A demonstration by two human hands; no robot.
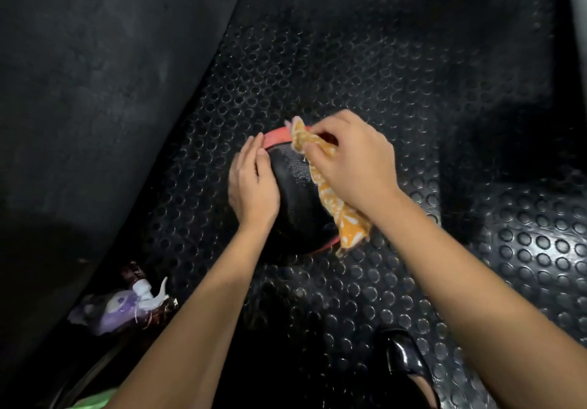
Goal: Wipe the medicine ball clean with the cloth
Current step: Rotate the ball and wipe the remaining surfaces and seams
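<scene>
Place: it looked like a gym.
Floor: black rubber floor mat (397, 97) with round bumps all over.
Ball: a heavy black and red medicine ball (292, 186) sat on it.
Light: it was dim.

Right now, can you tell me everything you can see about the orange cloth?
The cloth is orange with a white pattern and looks like thin, soft fabric. It is crumpled into a long strip and draped over the right side of the black and red medicine ball. The right hand grips its upper part with curled fingers and holds it against the ball. One end pokes up past the fingers and the other hangs down near the studded rubber floor.
</scene>
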